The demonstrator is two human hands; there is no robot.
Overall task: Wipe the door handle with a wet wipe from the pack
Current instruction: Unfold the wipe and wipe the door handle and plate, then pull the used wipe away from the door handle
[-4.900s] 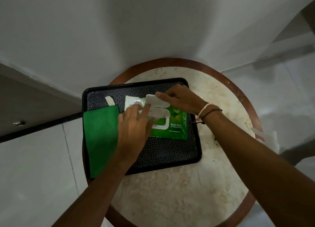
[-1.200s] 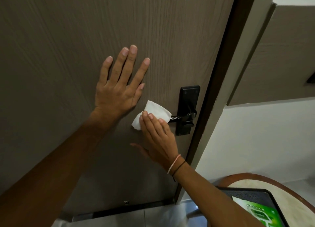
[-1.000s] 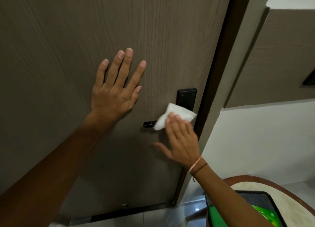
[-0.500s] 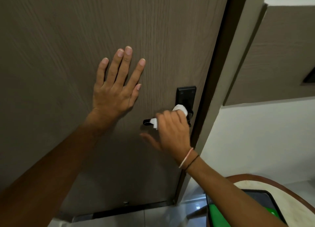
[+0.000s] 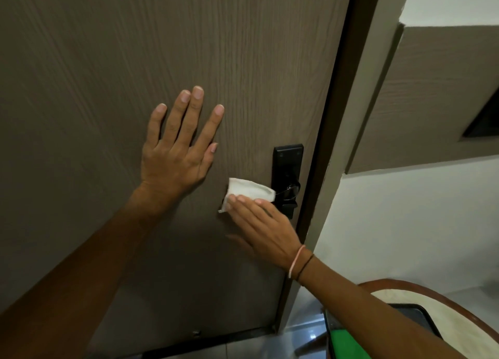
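A black lever door handle (image 5: 287, 190) on a black backplate sits at the right edge of the brown wood-grain door (image 5: 108, 61). A folded white wet wipe (image 5: 249, 190) is draped over the lever's free end. My right hand (image 5: 263, 227) presses the wipe onto the lever, fingers on top and thumb below, hiding most of the lever. My left hand (image 5: 179, 150) lies flat on the door to the left of the handle, fingers spread, holding nothing. The wipe pack is out of view.
The dark door frame (image 5: 340, 115) and a white wall (image 5: 405, 223) stand right of the handle. At the bottom right is a round marble-topped table (image 5: 459, 321) with a black tray (image 5: 421, 318) and a green cloth (image 5: 348, 342) on it.
My right hand slid the wipe left along the lever, from near the backplate to the lever's free end. The left hand stayed flat on the door.
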